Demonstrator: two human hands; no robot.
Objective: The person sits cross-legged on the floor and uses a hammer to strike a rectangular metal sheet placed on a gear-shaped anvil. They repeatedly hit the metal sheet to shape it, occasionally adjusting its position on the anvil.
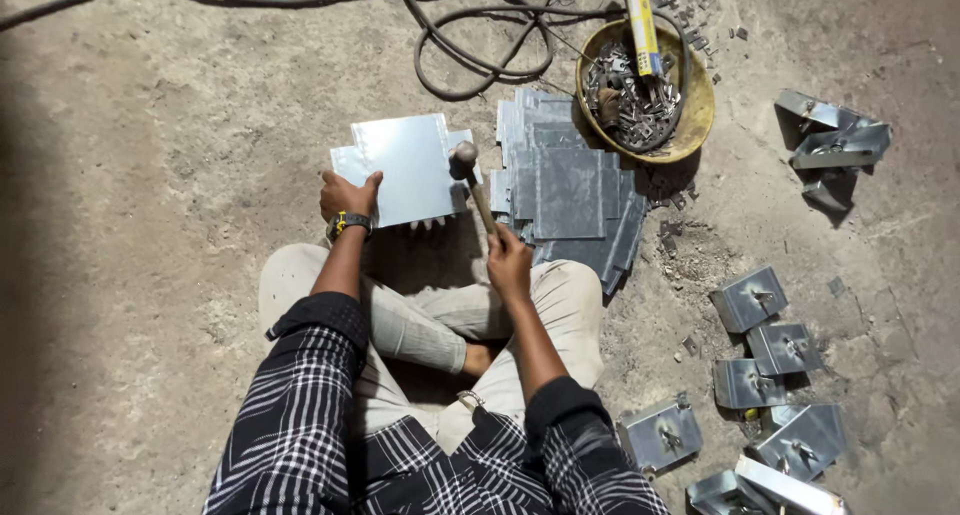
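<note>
A hammer point(470, 175) is being gripped by the right hand point(508, 262), its head resting at the edge of a cut metal sheet point(405, 168) that is being held by the left hand point(345, 195) (wristwatch on). A stack of sheets point(568, 190) is lying just beside, on the floor point(150, 175).

sheet stack point(565, 190) right of held sheet point(408, 167), bowl point(695, 100) behind

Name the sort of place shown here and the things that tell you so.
Probably a small sheet-metal workshop floor: a stack of flat grey metal sheets, a round yellow basin of small metal fittings, and folded metal boxes with latches lying on bare concrete.
</note>
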